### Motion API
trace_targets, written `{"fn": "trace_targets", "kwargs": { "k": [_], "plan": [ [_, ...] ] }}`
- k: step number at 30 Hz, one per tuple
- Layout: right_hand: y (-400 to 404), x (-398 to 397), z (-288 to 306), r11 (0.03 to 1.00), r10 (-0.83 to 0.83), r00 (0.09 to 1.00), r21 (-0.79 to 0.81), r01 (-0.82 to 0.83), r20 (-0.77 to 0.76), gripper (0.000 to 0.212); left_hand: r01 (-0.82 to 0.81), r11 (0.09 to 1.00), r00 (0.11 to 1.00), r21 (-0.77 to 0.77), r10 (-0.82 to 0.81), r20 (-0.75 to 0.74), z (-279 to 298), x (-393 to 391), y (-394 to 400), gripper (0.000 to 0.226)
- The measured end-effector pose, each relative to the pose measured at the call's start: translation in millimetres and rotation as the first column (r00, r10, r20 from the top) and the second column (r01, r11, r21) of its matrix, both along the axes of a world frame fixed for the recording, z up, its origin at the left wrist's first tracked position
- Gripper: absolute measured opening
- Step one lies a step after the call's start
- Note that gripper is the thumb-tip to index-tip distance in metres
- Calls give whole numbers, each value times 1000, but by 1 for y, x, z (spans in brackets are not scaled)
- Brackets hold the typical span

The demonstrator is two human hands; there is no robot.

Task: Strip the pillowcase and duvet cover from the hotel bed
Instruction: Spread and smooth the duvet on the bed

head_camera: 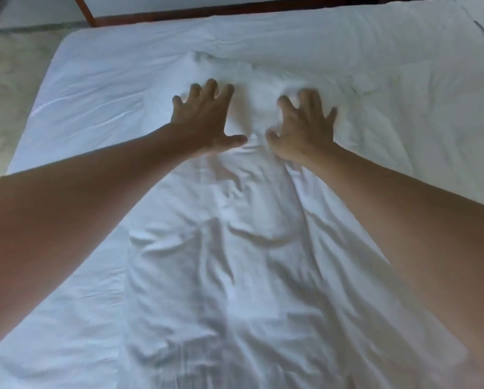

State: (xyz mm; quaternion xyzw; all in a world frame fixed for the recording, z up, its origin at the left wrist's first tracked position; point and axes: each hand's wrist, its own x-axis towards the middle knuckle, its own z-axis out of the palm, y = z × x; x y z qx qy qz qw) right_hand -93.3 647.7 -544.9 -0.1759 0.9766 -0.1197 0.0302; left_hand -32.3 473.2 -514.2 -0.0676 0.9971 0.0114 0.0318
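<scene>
Both hands spread w/ fingers clawing into the bunched duvet cover (235, 248): left hand (204, 119), right hand (302, 127) (blurred). Fabric looks soft, light, slippery; best gathered by the far ridge.

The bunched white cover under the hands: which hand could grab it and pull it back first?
Probably the right hand. Its fingers are curled into the bunched duvet cover, close to a grip. The left hand lies flatter, with fingers spread on the cloth.
</scene>
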Motion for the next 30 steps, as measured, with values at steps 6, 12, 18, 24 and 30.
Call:
{"fn": "trace_targets", "kwargs": {
  "k": [6, 12, 18, 24, 30],
  "plan": [
    [5, -54, -35, 968, -73, 914, 248, -31, 400, 127, -117, 992, 950, 51, 97, 296, -79, -25, -12, 130],
    [-3, -59, -93, 953, -35, 928, 292, -81, 371, 131, -109, 993, 929, 43, 86, 360, -121, -35, -24, 128],
    [-6, -54, -119, 945, -32, 953, 320, -69, 301, 118, -100, 995, 934, -1, 94, 345, -144, -36, -16, 120],
    [-5, -34, -113, 928, -51, 980, 372, -25, 193, 104, -134, 990, 937, -44, 141, 321, -139, -22, -3, 108],
    [20, 41, -103, 960, 71, 995, 276, -49, -72, 79, -229, 970, 944, -78, 241, 224, -127, 45, 47, 87]
  ]
}}
